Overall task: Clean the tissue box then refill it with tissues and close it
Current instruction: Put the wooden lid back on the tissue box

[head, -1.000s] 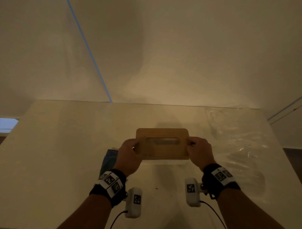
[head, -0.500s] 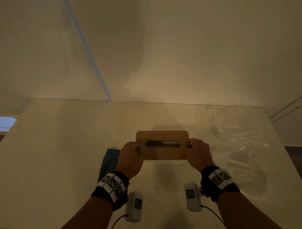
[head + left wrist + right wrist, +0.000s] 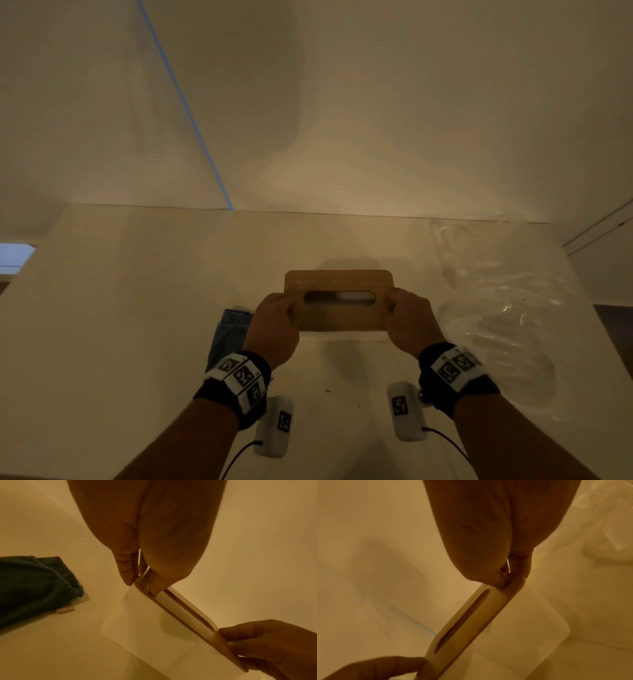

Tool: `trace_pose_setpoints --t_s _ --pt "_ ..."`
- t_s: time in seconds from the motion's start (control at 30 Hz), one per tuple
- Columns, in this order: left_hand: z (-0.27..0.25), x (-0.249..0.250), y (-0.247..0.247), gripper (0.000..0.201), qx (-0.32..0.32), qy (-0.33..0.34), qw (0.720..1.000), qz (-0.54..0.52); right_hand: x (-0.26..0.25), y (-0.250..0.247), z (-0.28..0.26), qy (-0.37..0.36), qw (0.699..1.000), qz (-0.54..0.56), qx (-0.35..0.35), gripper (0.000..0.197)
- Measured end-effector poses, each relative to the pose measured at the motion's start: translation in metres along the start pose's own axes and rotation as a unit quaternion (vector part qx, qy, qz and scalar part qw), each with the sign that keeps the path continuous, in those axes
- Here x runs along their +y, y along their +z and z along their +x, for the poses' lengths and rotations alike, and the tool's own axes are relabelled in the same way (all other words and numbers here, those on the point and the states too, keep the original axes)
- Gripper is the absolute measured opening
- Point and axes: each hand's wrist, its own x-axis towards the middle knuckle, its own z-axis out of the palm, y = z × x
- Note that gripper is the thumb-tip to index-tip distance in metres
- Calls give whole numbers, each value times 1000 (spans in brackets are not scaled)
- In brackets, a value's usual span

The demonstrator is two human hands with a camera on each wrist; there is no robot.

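A wooden lid with a long dark slot lies over the top of the white tissue box. I cannot tell whether it is fully seated. My left hand pinches the lid's left end, thumb on top and fingers at the edge. My right hand pinches the right end the same way. In the right wrist view the lid runs along the box's white wall. The lid hides what is inside the box.
A folded blue cloth lies on the white table just left of my left hand. Crumpled clear plastic wrap covers the table's right side. A wall rises behind the table's far edge.
The lid has tipped slightly flatter over the box and its slot now looks dark. Both hands keep their hold on its ends.
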Motion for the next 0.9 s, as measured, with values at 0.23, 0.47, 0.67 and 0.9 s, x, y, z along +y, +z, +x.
trace_pose_setpoints --t_s 0.23,0.47,0.67,0.9 --pt "8 12 -8 50 -46 11 996 77 2 -2 15 3 998 -31 -49 48" --pt "28 16 -4 103 -140 88 971 172 -2 -9 41 -94 970 -155 -163 110" --pt "38 13 -3 103 -147 99 964 198 1 -3 46 -88 963 -167 -192 124" --pt "38 14 -6 96 -163 85 960 210 -3 -1 42 -76 954 -195 -216 120"
